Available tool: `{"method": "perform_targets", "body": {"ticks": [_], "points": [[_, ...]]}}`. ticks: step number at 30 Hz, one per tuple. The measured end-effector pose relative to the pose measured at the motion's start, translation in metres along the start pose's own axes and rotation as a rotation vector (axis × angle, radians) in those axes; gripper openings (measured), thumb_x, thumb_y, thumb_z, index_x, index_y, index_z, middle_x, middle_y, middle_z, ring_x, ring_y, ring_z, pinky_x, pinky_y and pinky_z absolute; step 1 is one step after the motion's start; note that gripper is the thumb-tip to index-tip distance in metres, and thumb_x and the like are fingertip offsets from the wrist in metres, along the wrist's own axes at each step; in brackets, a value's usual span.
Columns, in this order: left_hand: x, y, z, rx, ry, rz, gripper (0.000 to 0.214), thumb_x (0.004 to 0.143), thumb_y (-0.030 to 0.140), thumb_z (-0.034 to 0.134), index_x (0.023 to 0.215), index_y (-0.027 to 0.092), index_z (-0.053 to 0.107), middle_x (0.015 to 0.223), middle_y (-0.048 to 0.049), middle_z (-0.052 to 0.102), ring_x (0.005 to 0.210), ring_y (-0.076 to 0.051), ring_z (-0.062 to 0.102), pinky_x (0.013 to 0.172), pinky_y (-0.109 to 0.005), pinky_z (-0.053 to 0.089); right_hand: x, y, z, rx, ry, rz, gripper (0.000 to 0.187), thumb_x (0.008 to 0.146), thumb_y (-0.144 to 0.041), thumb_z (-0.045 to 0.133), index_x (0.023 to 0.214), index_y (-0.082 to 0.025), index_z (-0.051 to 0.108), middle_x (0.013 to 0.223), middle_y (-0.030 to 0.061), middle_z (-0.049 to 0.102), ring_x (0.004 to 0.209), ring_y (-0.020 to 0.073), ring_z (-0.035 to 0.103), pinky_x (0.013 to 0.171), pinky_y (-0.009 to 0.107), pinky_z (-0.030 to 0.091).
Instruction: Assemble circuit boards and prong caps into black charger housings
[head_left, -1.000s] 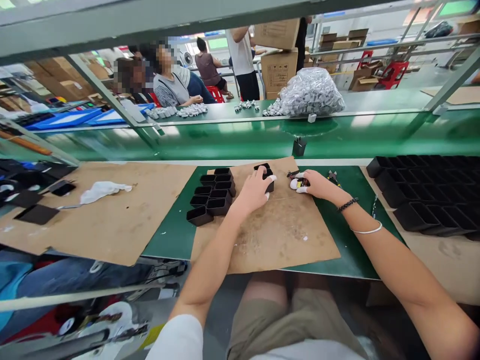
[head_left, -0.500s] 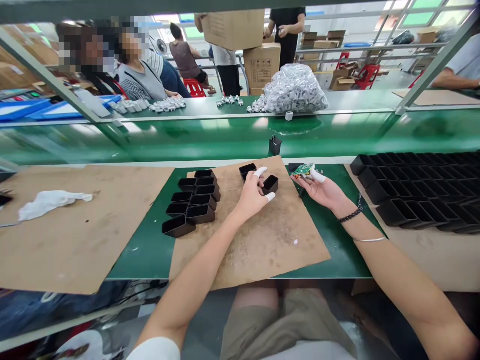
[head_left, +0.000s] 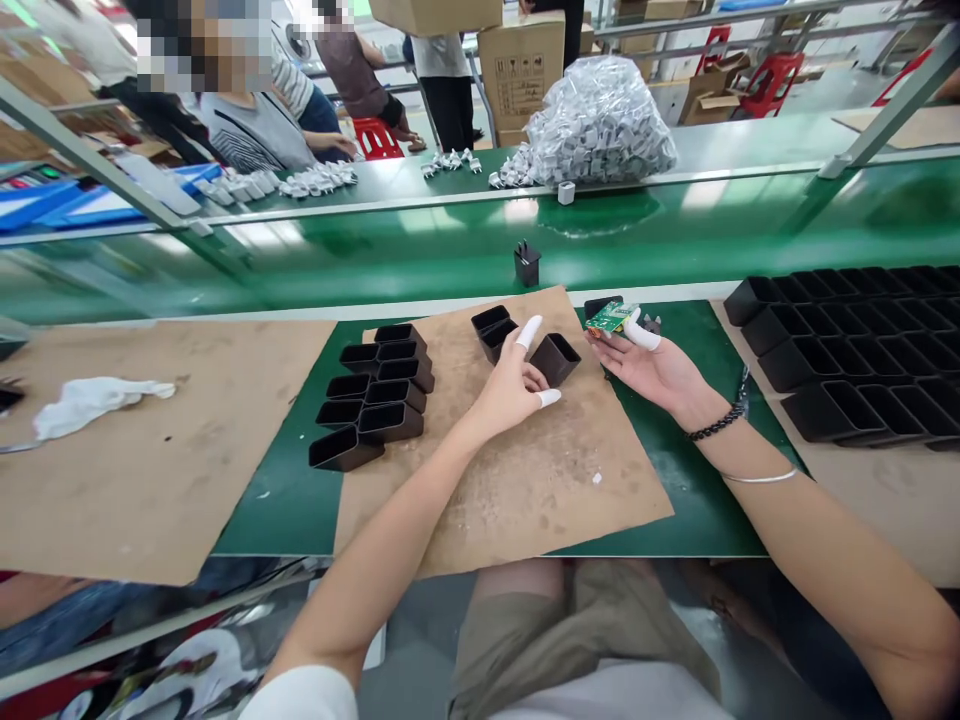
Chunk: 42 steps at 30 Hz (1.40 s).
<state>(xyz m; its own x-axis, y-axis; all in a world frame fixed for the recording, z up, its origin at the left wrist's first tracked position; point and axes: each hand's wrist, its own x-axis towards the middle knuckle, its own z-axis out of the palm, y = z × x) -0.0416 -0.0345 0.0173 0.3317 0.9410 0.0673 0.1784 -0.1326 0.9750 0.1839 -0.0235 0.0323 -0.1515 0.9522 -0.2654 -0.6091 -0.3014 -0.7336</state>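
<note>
My left hand point(head_left: 508, 390), with white finger cots on two digits, is closed around a small black plastic case point(head_left: 556, 358). The case is tilted, its open end facing up and right. Just behind the hand, black cases point(head_left: 491, 330) stand on the cardboard sheet point(head_left: 517, 500). My right hand point(head_left: 654, 372) is palm up at the cardboard's right edge, also with a white cot. It pinches a green circuit board point(head_left: 611, 318) between thumb and fingers. Dark parts, partly hidden, lie behind that hand.
Several open black cases point(head_left: 390, 410) stand in a cluster on the left. Rows of the same cases point(head_left: 847, 350) fill the right. A black plug adapter point(head_left: 527, 264) sits on the green ledge. Behind it are a bag of white parts point(head_left: 600, 125) and other people.
The case at my left hand has gone from upright to tilted. My right hand still holds the board. The view has shifted slightly downward.
</note>
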Motion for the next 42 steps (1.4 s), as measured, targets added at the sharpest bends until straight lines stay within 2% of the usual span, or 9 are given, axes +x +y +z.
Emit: {"method": "perform_targets", "body": {"ticks": [4, 9, 14, 19, 23, 26, 30, 38, 42], "points": [[0.001, -0.009, 0.008, 0.107, 0.009, 0.014, 0.097, 0.072, 0.022, 0.081, 0.157, 0.027, 0.034, 0.134, -0.0132, 0.059, 0.067, -0.009, 0.061, 0.069, -0.029, 0.056, -0.002, 0.004, 0.002, -0.019, 0.014, 0.055, 0.008, 0.093, -0.027, 0.064, 0.093, -0.024, 0.071, 0.106, 0.0026, 0.080, 0.111, 0.0162, 0.073, 0.105, 0.029, 0.058], [0.000, -0.007, 0.011, 0.373, 0.097, 0.123, 0.080, 0.063, 0.034, 0.091, 0.133, 0.021, 0.055, 0.126, -0.0111, 0.063, 0.107, -0.028, 0.065, 0.092, -0.044, 0.056, -0.007, 0.005, 0.008, 0.002, 0.053, 0.114, 0.014, 0.097, -0.025, 0.056, 0.095, -0.023, 0.069, 0.100, 0.0036, 0.080, 0.106, 0.0168, 0.074, 0.101, 0.032, 0.061], [-0.003, -0.002, 0.014, 0.535, 0.218, 0.087, 0.049, 0.074, 0.021, 0.078, 0.117, 0.019, 0.055, 0.117, -0.0087, 0.066, 0.105, -0.028, 0.066, 0.095, -0.048, 0.055, -0.011, 0.010, 0.013, 0.048, -0.021, 0.120, 0.016, 0.098, -0.022, 0.052, 0.101, -0.024, 0.068, 0.101, 0.0047, 0.079, 0.112, 0.0202, 0.072, 0.104, 0.041, 0.060], [-0.004, -0.007, 0.018, 0.517, 0.091, 0.129, 0.079, 0.074, 0.026, 0.080, 0.143, 0.017, 0.043, 0.145, -0.0173, 0.051, 0.132, -0.035, 0.055, 0.109, -0.052, 0.049, -0.007, 0.019, 0.009, 0.013, -0.109, 0.027, 0.018, 0.089, -0.021, 0.066, 0.107, -0.025, 0.067, 0.109, 0.0023, 0.078, 0.115, 0.0188, 0.071, 0.114, 0.039, 0.053], [-0.004, -0.010, 0.015, 0.316, -0.027, 0.115, 0.081, 0.077, 0.035, 0.079, 0.148, 0.020, 0.042, 0.140, -0.0150, 0.051, 0.104, -0.025, 0.066, 0.088, -0.041, 0.058, -0.003, 0.021, 0.005, -0.020, -0.114, -0.030, 0.022, 0.079, -0.022, 0.076, 0.099, -0.026, 0.068, 0.104, -0.0016, 0.078, 0.112, 0.0165, 0.071, 0.118, 0.034, 0.048], [-0.001, -0.010, 0.013, 0.186, -0.010, 0.075, 0.067, 0.077, 0.029, 0.080, 0.137, 0.019, 0.053, 0.102, -0.0047, 0.064, 0.074, -0.015, 0.062, 0.071, -0.032, 0.055, -0.005, 0.021, 0.007, -0.104, -0.157, -0.071, 0.028, 0.073, -0.027, 0.084, 0.096, -0.028, 0.068, 0.102, -0.0032, 0.077, 0.111, 0.0182, 0.071, 0.118, 0.039, 0.048], [0.000, -0.008, 0.015, 0.123, 0.061, 0.042, 0.070, 0.070, 0.025, 0.085, 0.134, 0.019, 0.056, 0.066, 0.0064, 0.055, 0.062, -0.013, 0.056, 0.065, -0.028, 0.049, -0.010, 0.024, 0.012, -0.304, -0.145, -0.261, 0.046, 0.059, -0.028, 0.094, 0.096, -0.029, 0.067, 0.102, -0.0038, 0.075, 0.111, 0.0207, 0.069, 0.115, 0.045, 0.048], [0.000, -0.007, 0.013, 0.135, 0.184, 0.237, 0.066, 0.070, 0.027, 0.085, 0.130, 0.022, 0.059, 0.109, -0.0049, 0.068, 0.068, -0.011, 0.059, 0.073, -0.032, 0.055, -0.013, 0.032, 0.012, -0.545, -0.220, -0.477, 0.052, 0.059, -0.033, 0.096, 0.106, -0.030, 0.072, 0.121, 0.0017, 0.072, 0.116, 0.0256, 0.067, 0.108, 0.046, 0.054], [0.000, -0.006, 0.011, 0.181, 0.191, 0.321, 0.065, 0.072, 0.028, 0.085, 0.131, 0.023, 0.058, 0.113, -0.0059, 0.068, 0.069, -0.011, 0.059, 0.075, -0.033, 0.055, -0.013, 0.032, 0.011, -0.576, -0.225, -0.543, 0.052, 0.060, -0.032, 0.097, 0.106, -0.030, 0.074, 0.127, 0.0021, 0.069, 0.122, 0.0262, 0.064, 0.110, 0.045, 0.053]]}}
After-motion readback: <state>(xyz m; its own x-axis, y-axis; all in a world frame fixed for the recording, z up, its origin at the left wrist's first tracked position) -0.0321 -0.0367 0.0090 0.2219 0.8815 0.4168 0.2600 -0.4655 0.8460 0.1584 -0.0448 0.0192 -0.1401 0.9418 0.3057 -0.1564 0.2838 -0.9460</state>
